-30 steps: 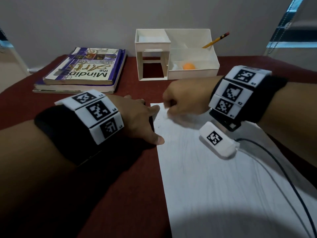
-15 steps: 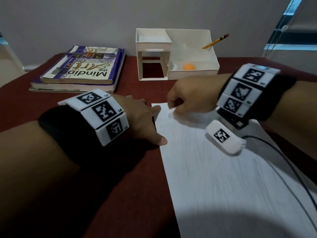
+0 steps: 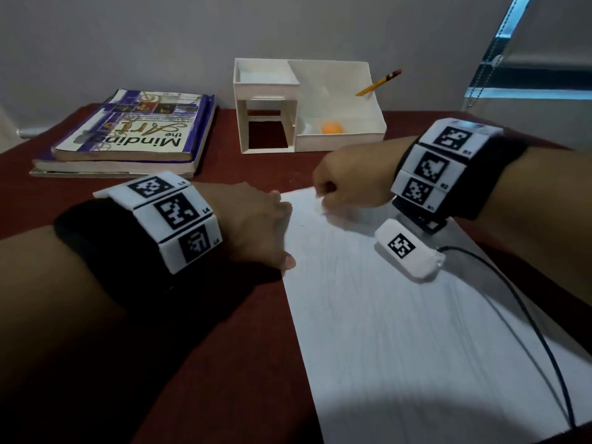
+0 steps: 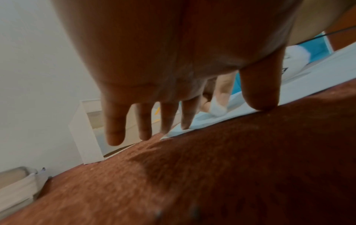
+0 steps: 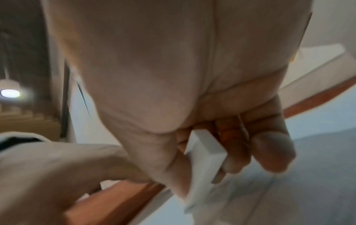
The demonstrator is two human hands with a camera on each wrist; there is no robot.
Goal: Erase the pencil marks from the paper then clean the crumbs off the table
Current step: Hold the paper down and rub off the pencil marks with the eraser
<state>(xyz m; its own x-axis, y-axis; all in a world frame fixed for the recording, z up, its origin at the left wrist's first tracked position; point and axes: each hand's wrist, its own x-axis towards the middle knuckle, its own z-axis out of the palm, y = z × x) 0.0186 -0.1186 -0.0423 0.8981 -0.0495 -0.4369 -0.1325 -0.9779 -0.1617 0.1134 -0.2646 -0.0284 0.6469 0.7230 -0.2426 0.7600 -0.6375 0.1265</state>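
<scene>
A white sheet of paper (image 3: 400, 331) with faint pencil strokes lies on the dark red table (image 3: 224, 363). My left hand (image 3: 266, 225) rests flat at the paper's left edge, fingers (image 4: 115, 121) straight, thumb tip on the paper's border. My right hand (image 3: 349, 184) is curled over the paper's far corner and grips a white block eraser (image 5: 206, 153) between thumb and fingers, its lower end down on the paper (image 5: 289, 190). In the left wrist view the eraser (image 4: 217, 108) shows beyond my fingers. The eraser is hidden by the fist in the head view.
A stack of books (image 3: 134, 136) lies at the back left. A white desk organiser (image 3: 339, 139) stands at the back centre, holding an orange ball (image 3: 331, 128) and a yellow pencil (image 3: 378, 83). A black cable (image 3: 528, 318) trails across the paper's right side.
My right hand with the eraser shifted slightly right and back near the paper's top corner. The left hand stayed pressed at the paper's edge.
</scene>
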